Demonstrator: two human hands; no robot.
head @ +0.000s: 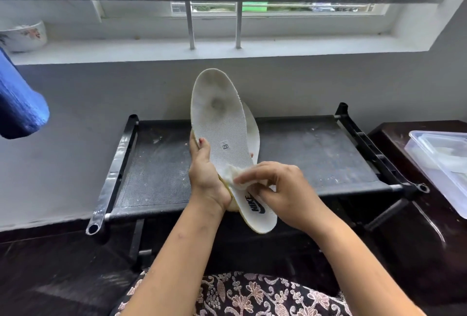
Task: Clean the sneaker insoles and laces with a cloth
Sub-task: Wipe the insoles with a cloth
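At the centre of the frame the left hand (204, 171) is clamped around the edge of a white insole (222, 123), holding it tilted with the toe up toward the window and the heel down near the lap. A second insole (254, 128) sits behind it, seemingly held in the same grip. The right hand (283, 189) has its fingers closed on a small white cloth (236, 176), pressed against the insole just above the printed logo. Grey stains show near the toe, well above the cloth.

The grip looks the weak point: the left hand holds two thin, flexible pieces at mid-length, so firm rubbing could bend the front one or let the rear one slip down onto the dark shoe rack (316, 154) behind. The rack's top is speckled with pale dust, which would soil a dropped insole. The cloth is bunched small, so it could slide out from under the fingertips. No laces are in view.
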